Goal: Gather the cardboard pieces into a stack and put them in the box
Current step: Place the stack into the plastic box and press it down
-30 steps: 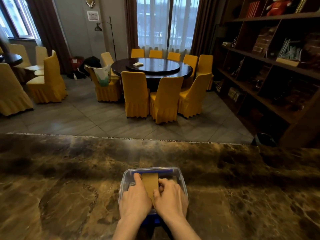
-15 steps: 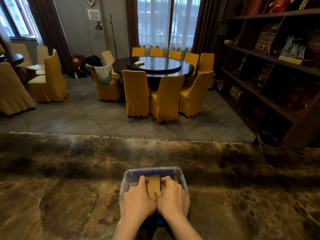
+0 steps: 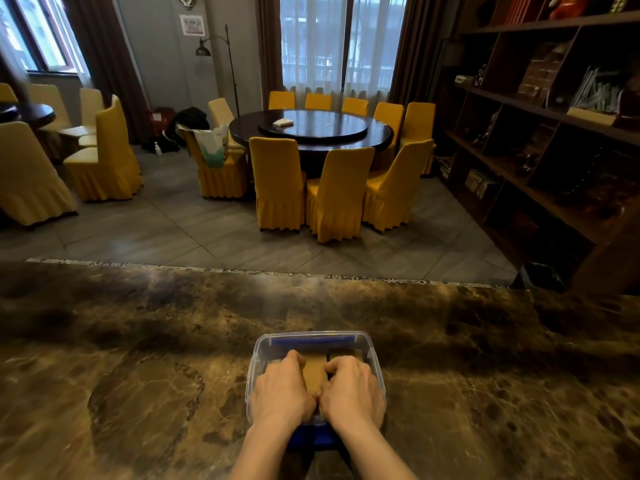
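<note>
Cardboard stack (image 3: 314, 375) — held inside clear plastic box (image 3: 375, 368) on table (image 3: 138, 358), clamped between left hand (image 3: 280, 391) and right hand (image 3: 351, 389); no writing legible.

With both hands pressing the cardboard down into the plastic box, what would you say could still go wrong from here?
1. The cardboard stack sits between the left hand and the right hand; releasing unevenly might let pieces tilt or fan out.
2. The clear box looks light on the polished marble counter, so pushing down could slide it.
3. The hands hide most of the stack, so misaligned pieces may go unnoticed.
</note>
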